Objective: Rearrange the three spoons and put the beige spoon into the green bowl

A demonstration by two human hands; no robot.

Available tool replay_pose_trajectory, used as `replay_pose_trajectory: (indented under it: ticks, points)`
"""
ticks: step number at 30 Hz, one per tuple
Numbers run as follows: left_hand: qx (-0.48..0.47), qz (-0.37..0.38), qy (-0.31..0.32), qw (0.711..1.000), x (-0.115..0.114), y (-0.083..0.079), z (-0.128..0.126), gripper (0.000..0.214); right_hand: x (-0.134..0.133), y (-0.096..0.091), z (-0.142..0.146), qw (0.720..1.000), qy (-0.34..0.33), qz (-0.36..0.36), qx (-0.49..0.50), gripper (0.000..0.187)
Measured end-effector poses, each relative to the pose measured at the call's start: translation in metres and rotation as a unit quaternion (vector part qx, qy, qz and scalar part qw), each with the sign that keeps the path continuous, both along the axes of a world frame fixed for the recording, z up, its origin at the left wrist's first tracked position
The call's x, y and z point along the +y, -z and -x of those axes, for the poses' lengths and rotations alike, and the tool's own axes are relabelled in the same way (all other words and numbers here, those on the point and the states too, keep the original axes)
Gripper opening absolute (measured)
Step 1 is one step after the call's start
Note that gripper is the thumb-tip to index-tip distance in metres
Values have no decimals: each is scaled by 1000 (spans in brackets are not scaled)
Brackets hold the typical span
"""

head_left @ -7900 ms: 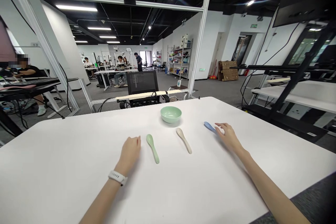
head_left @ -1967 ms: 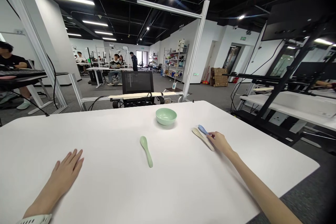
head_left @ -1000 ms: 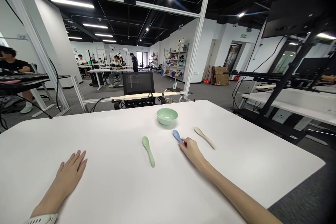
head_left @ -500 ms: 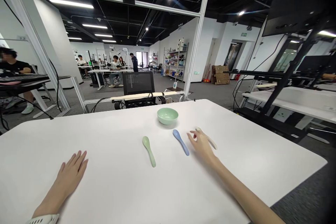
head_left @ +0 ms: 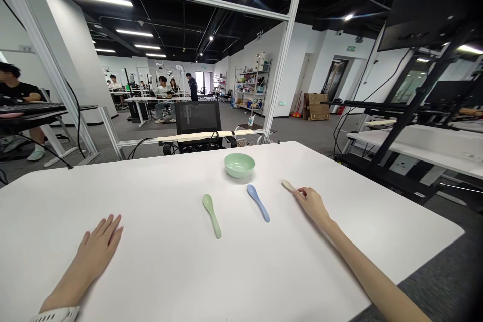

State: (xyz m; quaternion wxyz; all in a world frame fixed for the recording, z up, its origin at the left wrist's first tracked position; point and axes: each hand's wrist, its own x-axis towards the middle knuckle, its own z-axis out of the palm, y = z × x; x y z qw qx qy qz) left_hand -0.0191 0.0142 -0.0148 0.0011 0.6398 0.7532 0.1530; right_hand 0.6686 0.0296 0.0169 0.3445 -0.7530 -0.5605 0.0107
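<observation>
Pinching the cream plastic spoon (head_left: 288, 185) by its handle, the right hand (head_left: 311, 205) is closing narrowly around it, having moved off the pale blue plastic spoon (head_left: 258, 203), which is now lying at the hand's 9 o'clock. A round mint-green bowl (head_left: 239, 165) is sitting at 10 o'clock, beyond a pale green plastic spoon (head_left: 212, 216). The left hand (head_left: 96, 246) is lying flat and open on the white worktop (head_left: 377, 211), with open room stretching toward its edge at 3 o'clock.
</observation>
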Motion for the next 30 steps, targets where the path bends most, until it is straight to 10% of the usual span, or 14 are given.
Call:
replay_pose_trajectory:
  ticks: [30]
  points:
    - [9, 2, 6, 1000, 1, 1, 0, 83, 8, 14, -23, 998, 45, -29, 14, 71]
